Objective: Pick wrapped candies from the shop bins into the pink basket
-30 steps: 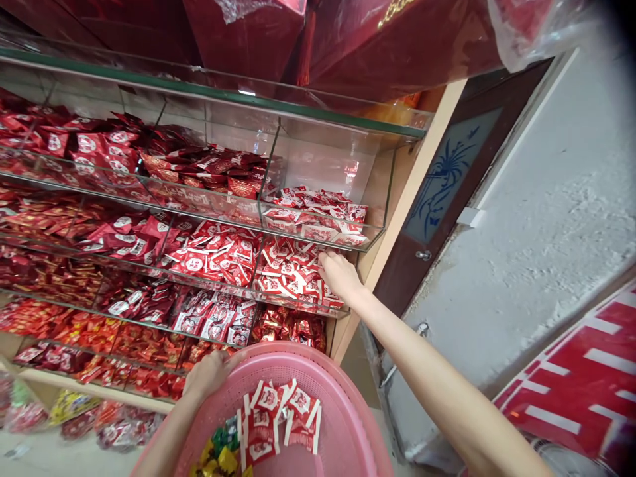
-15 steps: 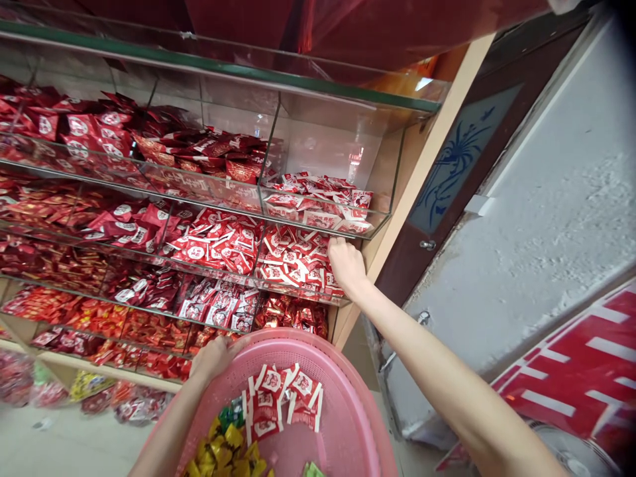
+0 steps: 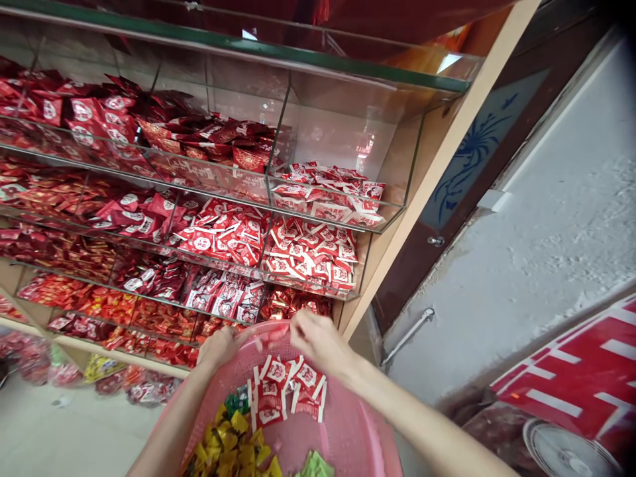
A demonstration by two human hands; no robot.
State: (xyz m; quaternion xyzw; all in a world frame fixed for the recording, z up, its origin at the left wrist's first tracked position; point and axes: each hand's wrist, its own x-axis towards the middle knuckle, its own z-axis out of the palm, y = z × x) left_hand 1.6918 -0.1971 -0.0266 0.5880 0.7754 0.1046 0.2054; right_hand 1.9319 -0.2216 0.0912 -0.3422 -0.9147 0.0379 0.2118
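My left hand (image 3: pixel 217 348) is closed on the far left rim of a pink plastic basket (image 3: pixel 342 437). My right hand (image 3: pixel 318 339) is over the basket's far rim, fingers pinched. At its fingertips is a motion-blurred red and white candy packet (image 3: pixel 273 335). Inside the basket lie several red and white packets (image 3: pixel 271 397), yellow-wrapped candies (image 3: pixel 231 447), a few green-wrapped ones (image 3: pixel 237 401) and light green packets (image 3: pixel 315 466). Beyond, a shelf compartment holds matching red and white packets (image 3: pixel 313 255).
Glass-fronted shelves (image 3: pixel 342 63) with several compartments of red-wrapped candies rise ahead. Bagged goods (image 3: pixel 149 391) sit on the floor at left. On the right are a dark door (image 3: pixel 407 278), a grey wall (image 3: pixel 546 245), a white fan (image 3: pixel 566 450) and a red-and-white panel (image 3: pixel 586 377).
My right hand has moved from the red and white packet compartment down and back over the basket, bringing a blurred packet. My left hand stays on the rim. The view has shifted slightly.
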